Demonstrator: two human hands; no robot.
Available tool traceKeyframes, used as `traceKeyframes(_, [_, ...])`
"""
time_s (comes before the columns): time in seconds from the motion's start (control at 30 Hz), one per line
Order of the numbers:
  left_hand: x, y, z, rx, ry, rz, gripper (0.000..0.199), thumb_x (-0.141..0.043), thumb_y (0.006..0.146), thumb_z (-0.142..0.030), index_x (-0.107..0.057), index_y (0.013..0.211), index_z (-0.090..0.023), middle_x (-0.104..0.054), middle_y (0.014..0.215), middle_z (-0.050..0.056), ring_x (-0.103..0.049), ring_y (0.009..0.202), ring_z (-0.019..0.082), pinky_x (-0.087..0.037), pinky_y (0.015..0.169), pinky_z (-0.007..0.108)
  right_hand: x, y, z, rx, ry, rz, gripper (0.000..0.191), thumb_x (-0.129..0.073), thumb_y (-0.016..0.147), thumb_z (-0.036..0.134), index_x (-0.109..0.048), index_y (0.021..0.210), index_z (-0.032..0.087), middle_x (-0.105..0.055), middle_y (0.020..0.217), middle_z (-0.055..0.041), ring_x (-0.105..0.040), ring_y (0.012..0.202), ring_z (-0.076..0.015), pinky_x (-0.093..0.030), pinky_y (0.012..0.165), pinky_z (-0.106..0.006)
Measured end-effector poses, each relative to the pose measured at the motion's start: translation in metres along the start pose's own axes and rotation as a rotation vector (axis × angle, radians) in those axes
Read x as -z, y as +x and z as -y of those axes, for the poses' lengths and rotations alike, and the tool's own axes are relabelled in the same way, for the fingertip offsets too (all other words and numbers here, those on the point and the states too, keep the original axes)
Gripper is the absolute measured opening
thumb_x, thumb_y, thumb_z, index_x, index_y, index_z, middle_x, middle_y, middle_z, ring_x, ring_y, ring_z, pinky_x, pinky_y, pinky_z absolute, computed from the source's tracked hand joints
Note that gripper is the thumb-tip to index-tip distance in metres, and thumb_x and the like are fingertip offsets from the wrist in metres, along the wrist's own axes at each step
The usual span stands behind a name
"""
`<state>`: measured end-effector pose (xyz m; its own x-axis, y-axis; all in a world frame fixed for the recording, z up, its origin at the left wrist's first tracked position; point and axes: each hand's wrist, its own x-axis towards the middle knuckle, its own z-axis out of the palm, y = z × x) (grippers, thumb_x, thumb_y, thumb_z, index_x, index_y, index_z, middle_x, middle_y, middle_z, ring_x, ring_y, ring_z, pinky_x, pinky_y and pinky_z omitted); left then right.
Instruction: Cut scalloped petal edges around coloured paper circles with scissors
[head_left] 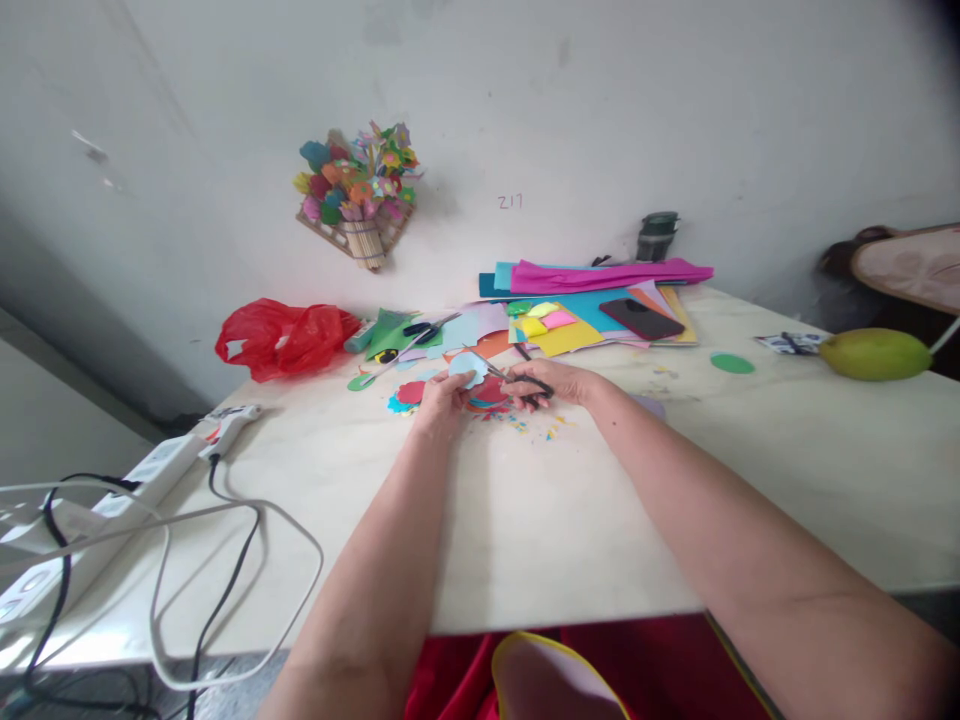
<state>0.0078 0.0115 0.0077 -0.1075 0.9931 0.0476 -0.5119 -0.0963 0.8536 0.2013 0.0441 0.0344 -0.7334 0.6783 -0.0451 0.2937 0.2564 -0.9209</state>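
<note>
My left hand (444, 392) pinches a light blue paper piece (466, 368) with a scalloped edge, held a little above the table. My right hand (551, 380) is closed around the black handles of a pair of scissors (534, 384). The scissor blades point left and meet the right side of the blue paper. Beneath the hands lie red paper pieces (410, 392) and a blue scalloped piece (397, 405). Small coloured paper scraps (517, 422) are scattered in front of them.
Behind are stacked coloured sheets (574, 340), a phone (642, 319), a second pair of scissors (429, 329) and a red plastic bag (281, 335). A green paper circle (732, 363) and a mango-like fruit (874, 354) lie right. A power strip (154, 470) with cables occupies the left edge.
</note>
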Motion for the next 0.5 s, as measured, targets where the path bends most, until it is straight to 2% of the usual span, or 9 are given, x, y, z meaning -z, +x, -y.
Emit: traceKeyframes(0.5, [0.0008,0.0007,0.0013,-0.006,0.016,0.014,0.019,-0.075,0.056,-0.009,-0.065,0.071,-0.01,-0.067,0.067,0.003,-0.064,0.06,0.013,-0.055,0.067,0.026,-0.0032,-0.0002,0.003,-0.013,0.004,-0.018,0.032,-0.069,0.074,0.04,-0.052,0.07,0.014,-0.06,0.057,0.0005,-0.05,0.042,-0.0059,-0.03,0.033,-0.017])
